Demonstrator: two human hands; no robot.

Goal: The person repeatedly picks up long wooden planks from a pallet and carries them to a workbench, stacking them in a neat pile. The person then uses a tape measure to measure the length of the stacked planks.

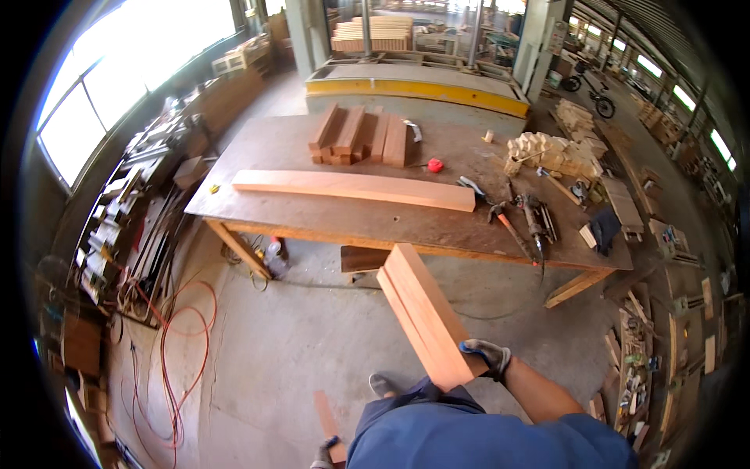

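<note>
My right hand [489, 357], in a grey and dark work glove, is closed round the near end of a bundle of reddish wooden beams [426, 313]. The beams lie side by side and slant away from my body toward the workbench [312, 227]. Low at the bottom edge, my gloved left hand [323, 455] grips a narrow wooden board [326, 414] down by my left side; the frame's edge partly cuts off that hand. On the bench lie one long beam [351, 187] and a stack of shorter wooden blocks [355, 134].
A hammer [509, 227], a power tool [534, 219] and a red tape measure [435, 165] rest on the bench. Pale wood pieces [555, 152] are heaped at its right. An orange hose [207, 328] coils on the floor at left. Loaded shelving [125, 219] stands beside the windows.
</note>
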